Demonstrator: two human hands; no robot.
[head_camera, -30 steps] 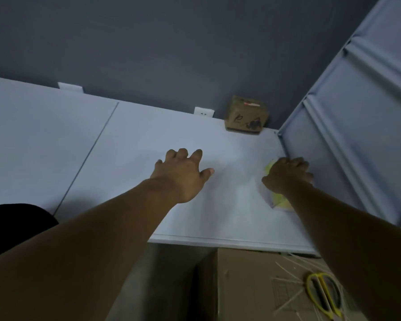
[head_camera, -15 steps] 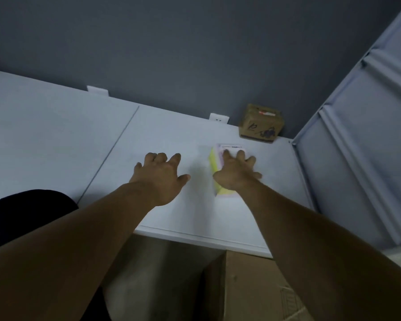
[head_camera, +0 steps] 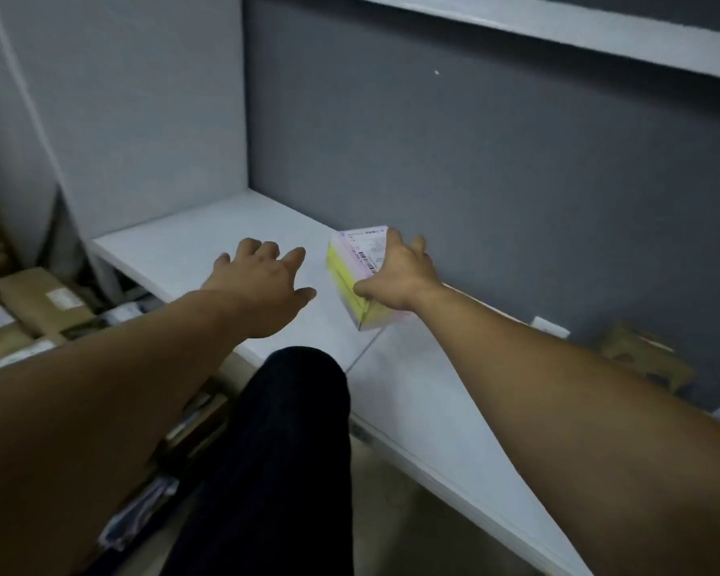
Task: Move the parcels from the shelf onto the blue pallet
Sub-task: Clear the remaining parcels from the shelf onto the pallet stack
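A small parcel (head_camera: 352, 270) with a yellow side and a white shipping label on top is in my right hand (head_camera: 398, 272), lifted just above the white shelf board (head_camera: 175, 247). My fingers lie over its top and my thumb presses its yellow side. To its left my left hand (head_camera: 265, 276) hovers over the shelf with fingers spread, holding nothing. A small brown cardboard parcel (head_camera: 645, 357) sits at the back of the shelf on the far right, against the dark wall. The blue pallet is out of view.
Several brown and white parcels (head_camera: 42, 305) are piled low on the left, beside and under the shelf end. My dark trouser leg (head_camera: 283, 442) stands against the shelf's front edge. A white shelf side panel (head_camera: 142, 101) rises at the left and another shelf board (head_camera: 558, 22) runs overhead.
My right hand has carried the yellow parcel leftward along the shelf and raised it. My view has swung left, so the brown parcel now sits far right. The left hand stays spread beside it.
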